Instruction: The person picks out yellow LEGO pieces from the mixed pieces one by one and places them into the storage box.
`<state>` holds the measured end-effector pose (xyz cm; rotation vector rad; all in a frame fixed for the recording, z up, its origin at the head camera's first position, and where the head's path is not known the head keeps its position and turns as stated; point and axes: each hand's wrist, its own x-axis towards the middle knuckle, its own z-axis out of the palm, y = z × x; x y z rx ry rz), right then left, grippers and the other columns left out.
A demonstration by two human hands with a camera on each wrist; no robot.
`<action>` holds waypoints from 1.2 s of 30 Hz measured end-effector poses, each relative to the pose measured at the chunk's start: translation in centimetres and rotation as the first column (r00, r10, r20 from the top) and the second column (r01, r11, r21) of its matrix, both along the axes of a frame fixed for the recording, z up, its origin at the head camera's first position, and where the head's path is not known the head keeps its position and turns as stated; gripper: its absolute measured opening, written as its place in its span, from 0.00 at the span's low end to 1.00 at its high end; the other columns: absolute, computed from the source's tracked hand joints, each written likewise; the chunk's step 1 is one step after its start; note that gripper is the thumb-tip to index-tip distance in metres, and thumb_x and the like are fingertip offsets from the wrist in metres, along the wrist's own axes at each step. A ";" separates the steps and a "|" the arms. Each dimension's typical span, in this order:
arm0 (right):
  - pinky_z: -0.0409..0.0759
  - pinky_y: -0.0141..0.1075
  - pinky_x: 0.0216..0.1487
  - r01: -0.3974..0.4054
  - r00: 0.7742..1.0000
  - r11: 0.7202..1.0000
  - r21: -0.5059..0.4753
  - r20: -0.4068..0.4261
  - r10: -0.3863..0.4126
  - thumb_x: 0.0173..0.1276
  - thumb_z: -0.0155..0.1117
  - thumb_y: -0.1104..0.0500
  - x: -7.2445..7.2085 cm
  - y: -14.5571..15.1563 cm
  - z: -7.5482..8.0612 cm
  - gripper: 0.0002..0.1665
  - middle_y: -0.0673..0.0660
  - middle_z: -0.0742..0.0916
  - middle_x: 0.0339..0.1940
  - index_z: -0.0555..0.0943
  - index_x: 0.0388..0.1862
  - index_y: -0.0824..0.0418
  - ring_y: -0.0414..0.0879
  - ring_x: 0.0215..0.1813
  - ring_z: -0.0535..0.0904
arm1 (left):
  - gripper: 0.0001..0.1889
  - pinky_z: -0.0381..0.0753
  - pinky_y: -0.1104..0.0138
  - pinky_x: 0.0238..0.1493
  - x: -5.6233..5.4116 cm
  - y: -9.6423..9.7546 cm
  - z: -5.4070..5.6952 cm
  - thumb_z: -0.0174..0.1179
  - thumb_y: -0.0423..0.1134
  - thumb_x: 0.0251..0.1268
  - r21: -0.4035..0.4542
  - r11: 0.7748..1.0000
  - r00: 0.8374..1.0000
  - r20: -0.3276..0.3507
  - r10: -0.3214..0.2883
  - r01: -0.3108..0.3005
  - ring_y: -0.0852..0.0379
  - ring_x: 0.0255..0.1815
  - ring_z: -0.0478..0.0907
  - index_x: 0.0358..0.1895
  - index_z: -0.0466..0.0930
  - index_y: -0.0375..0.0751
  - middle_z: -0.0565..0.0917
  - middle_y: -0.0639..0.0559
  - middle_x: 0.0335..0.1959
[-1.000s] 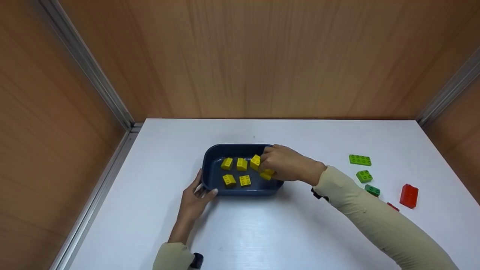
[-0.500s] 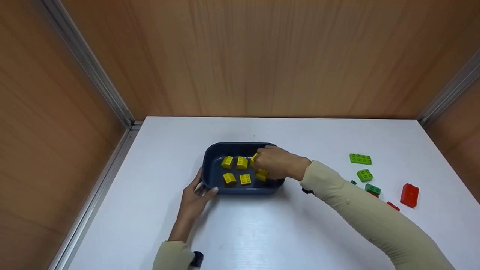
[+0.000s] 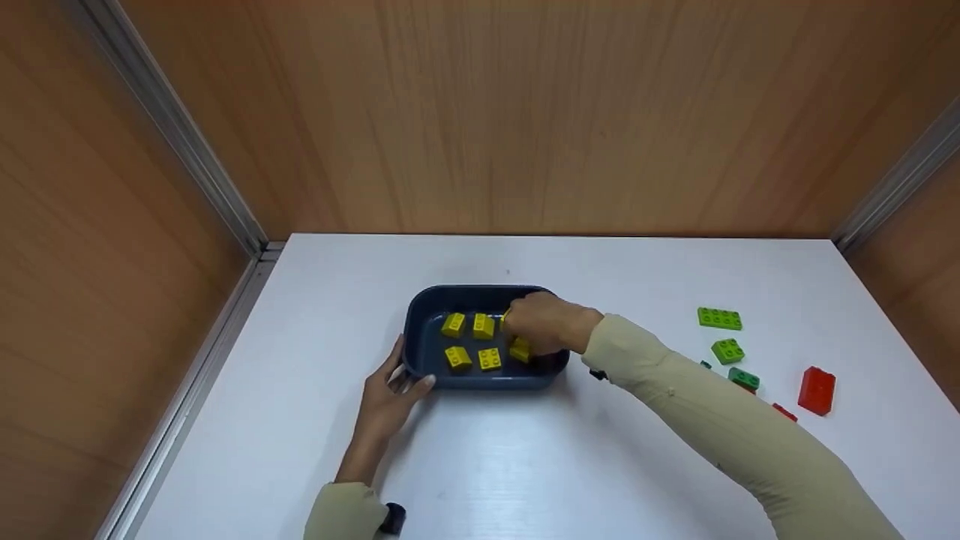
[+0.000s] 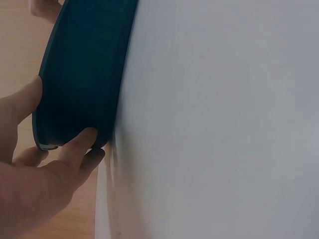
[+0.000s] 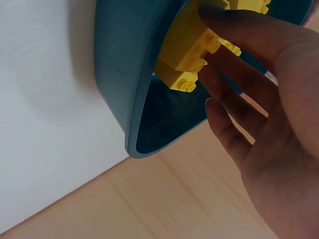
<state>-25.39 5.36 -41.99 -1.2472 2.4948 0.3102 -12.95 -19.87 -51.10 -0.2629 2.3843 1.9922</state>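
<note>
My left hand holds the near left corner of the dark blue tray. In the left wrist view its thumb lies at the rim and its fingers against the tray's outer end. Reaching into the tray's right part, my right hand pinches a yellow toy brick between thumb and fingers. Another yellow brick shows just below that hand in the head view. Left of it, several more yellow bricks lie apart on the tray floor. The right fingertips are hidden in the head view.
On the right of the white table lie a long light green brick, a shorter light green brick, a dark green brick and a red brick. The right sleeve partly covers another red piece. Wooden panels stand around.
My right hand has moved left and deeper into the tray, and the yellow bricks by it have shifted slightly left. The left hand and the tray have stayed in place.
</note>
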 end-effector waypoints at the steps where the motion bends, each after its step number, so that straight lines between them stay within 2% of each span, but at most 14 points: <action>1: 0.82 0.46 0.66 0.006 1.000 1.000 0.004 0.002 -0.006 0.73 0.73 0.60 0.0 -0.1 -0.1 0.19 0.57 0.89 0.58 0.89 0.61 0.51 0.50 0.54 0.84 | 0.46 0.65 0.51 0.79 0.0 0.0 0.0 0.70 0.32 0.70 0.003 1.000 1.000 0.002 -0.001 0.001 0.31 0.82 0.58 0.86 0.53 0.43 0.55 0.36 0.86; 7: 0.82 0.46 0.66 0.025 1.000 1.000 0.008 0.011 -0.025 0.74 0.73 0.60 0.1 -0.7 -0.6 0.17 0.57 0.90 0.56 0.89 0.60 0.52 0.50 0.51 0.84 | 0.46 0.66 0.51 0.79 0.1 0.0 0.1 0.70 0.31 0.70 0.016 1.000 1.000 0.000 -0.001 0.001 0.30 0.82 0.58 0.86 0.53 0.43 0.54 0.36 0.86; 17: 0.84 0.43 0.64 -0.036 0.998 0.997 0.065 -0.057 0.040 0.75 0.71 0.58 0.6 -1.2 -1.3 0.17 0.57 0.92 0.54 0.88 0.61 0.57 0.48 0.46 0.87 | 0.46 0.67 0.49 0.78 0.1 0.2 0.1 0.70 0.31 0.69 0.015 1.000 1.000 0.002 0.005 -0.005 0.30 0.82 0.59 0.86 0.54 0.44 0.55 0.34 0.85; 24: 0.86 0.42 0.60 -0.056 0.994 0.995 0.081 -0.086 0.063 0.76 0.70 0.56 0.8 -1.3 -1.7 0.17 0.56 0.92 0.52 0.87 0.61 0.58 0.46 0.44 0.88 | 0.46 0.67 0.51 0.78 0.0 0.2 0.0 0.70 0.31 0.70 -0.002 1.000 1.000 -0.008 -0.007 0.007 0.31 0.83 0.58 0.86 0.53 0.43 0.55 0.37 0.86; 31: 0.85 0.43 0.63 -0.015 0.998 0.997 0.081 -0.056 0.019 0.77 0.70 0.55 0.9 -1.7 -1.5 0.17 0.56 0.92 0.54 0.87 0.61 0.58 0.46 0.40 0.83 | 0.46 0.67 0.51 0.78 0.1 0.1 0.0 0.70 0.32 0.70 0.006 1.000 1.000 -0.002 -0.009 0.009 0.31 0.83 0.57 0.86 0.53 0.44 0.54 0.38 0.86; 36: 0.86 0.42 0.61 -0.018 0.998 0.996 0.092 -0.062 0.024 0.77 0.70 0.56 0.9 -1.9 -1.5 0.17 0.57 0.92 0.53 0.87 0.60 0.59 0.46 0.39 0.83 | 0.46 0.66 0.50 0.79 0.1 0.2 0.1 0.69 0.32 0.71 0.004 1.000 1.000 -0.007 -0.009 0.009 0.32 0.83 0.57 0.86 0.53 0.43 0.55 0.38 0.86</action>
